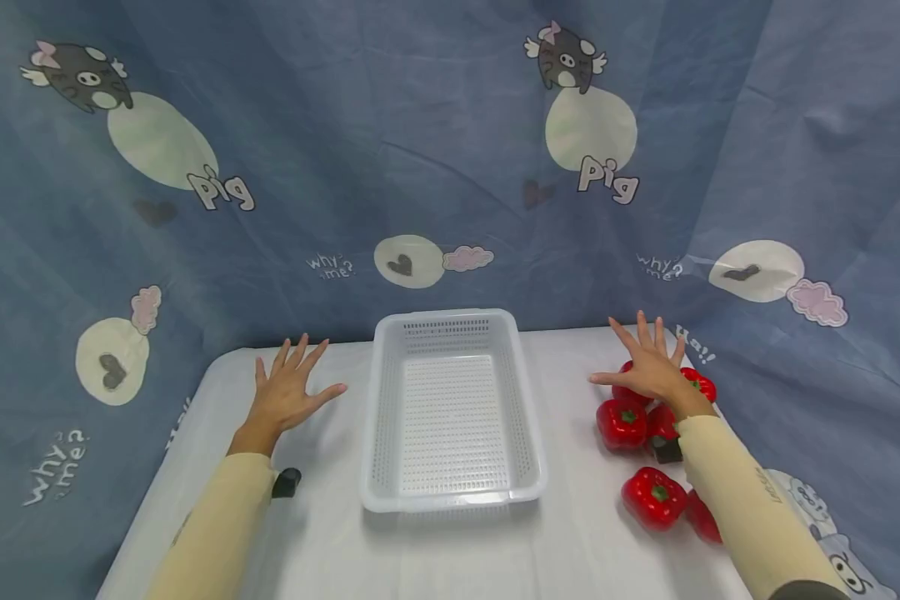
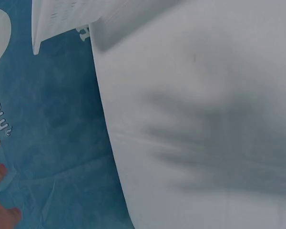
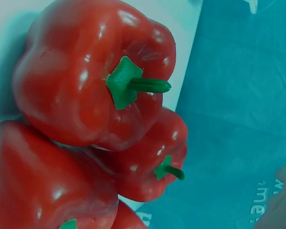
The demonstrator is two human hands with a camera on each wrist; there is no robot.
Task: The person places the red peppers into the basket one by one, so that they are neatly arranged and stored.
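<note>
Red bell peppers (image 1: 654, 498), six that I can count, lie on the right side of the white desk (image 1: 450, 554), some partly hidden by my right grip (image 1: 651, 371) and sleeve (image 1: 757, 508). My fingers there are straight and spread, thumb held wide, over the upper peppers and holding none. The right-wrist view shows four of them bunched together, with three green stem caps (image 3: 125, 83) in sight. My left grip (image 1: 283, 397) hangs above the desk to the left of the basket, fingers and thumb likewise apart, its shadow falling on the white surface. One white perforated basket (image 1: 453, 425) stands upright between my two hands, well apart from the peppers. Behind, the blue cloth (image 1: 420, 108) reads "pig" twice, "why me?" three times and "Ha!!" at the desk's right edge; another bit of lettering at the left edge is cut off. I count two winged pigs (image 1: 567, 58) and three pink clouds (image 1: 468, 258) printed on it. Dark lettering on my right sleeve is too small to read.
</note>
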